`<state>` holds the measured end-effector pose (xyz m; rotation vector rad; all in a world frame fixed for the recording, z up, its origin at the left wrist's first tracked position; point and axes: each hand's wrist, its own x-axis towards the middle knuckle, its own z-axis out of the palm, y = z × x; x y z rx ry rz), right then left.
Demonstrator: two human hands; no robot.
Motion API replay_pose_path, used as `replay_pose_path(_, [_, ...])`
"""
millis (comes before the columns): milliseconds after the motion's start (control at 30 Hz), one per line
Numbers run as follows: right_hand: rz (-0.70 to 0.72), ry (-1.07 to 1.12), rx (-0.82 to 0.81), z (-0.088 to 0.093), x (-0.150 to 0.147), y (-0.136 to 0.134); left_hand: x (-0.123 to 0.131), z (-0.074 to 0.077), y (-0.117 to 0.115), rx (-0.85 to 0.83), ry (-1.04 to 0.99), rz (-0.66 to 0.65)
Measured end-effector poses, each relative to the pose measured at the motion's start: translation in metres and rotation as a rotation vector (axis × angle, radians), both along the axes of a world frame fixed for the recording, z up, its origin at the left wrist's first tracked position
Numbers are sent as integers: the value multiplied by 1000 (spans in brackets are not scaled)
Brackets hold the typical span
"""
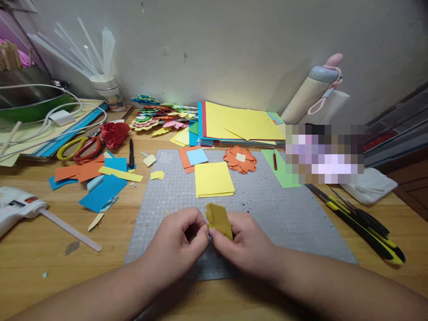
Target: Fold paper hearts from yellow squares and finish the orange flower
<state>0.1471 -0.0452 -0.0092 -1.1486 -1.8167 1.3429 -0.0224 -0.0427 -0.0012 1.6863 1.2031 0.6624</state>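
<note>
In my right hand is a small piece of folded yellow paper, gripped between thumb and fingers and tilted upward. My left hand is closed in a pinch at the paper's left edge; its fingertips meet there. Both hands are over the front of a grey cutting mat. Just beyond the paper lies a stack of yellow paper squares. Behind that are a light blue square on orange paper and an orange paper flower with a pale square at its centre.
On the left are a hot glue gun, scissors, a black pen and paper scraps. A utility knife lies at right. Coloured sheets and paper flowers are along the wall, near a bottle.
</note>
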Motion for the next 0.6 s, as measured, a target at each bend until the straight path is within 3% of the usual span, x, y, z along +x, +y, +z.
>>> replay_pose_path(100, [-23,216,-354,-1,0,5,-2,3,7,-159,-174,37])
replay_pose_path(167, [-16,317,-500,-2,2,8,-3,2,12,-347,-319,37])
replay_pose_path(300, [16,391,-550,-2,5,11,-6,-4,18,-588,-562,-5])
replay_pose_path(600, [69,397,-529,-1,6,9,-12,-12,19,-597,-486,-46])
